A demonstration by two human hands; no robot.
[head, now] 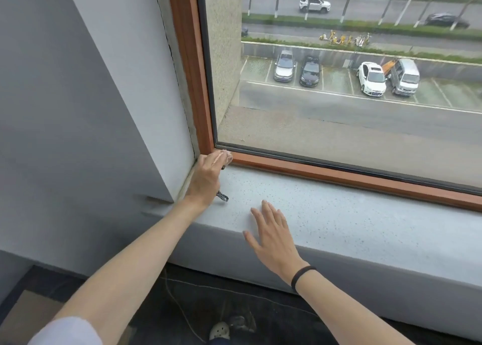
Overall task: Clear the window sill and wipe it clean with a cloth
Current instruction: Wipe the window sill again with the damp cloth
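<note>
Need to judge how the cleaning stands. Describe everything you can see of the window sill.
The window sill is a pale grey, dark-flecked, stone-like slab. It lies level beneath the reddish wooden frame and meets the white wall at the left corner. The right hand rests flat near its front edge. The left hand, in the far left corner, grips a dark patterned item.

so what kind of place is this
Likely an upper-floor room, at its window: a speckled grey window sill where the left hand holds a cloth, a wood-coloured window frame, and parked cars seen from above through the glass.
</note>
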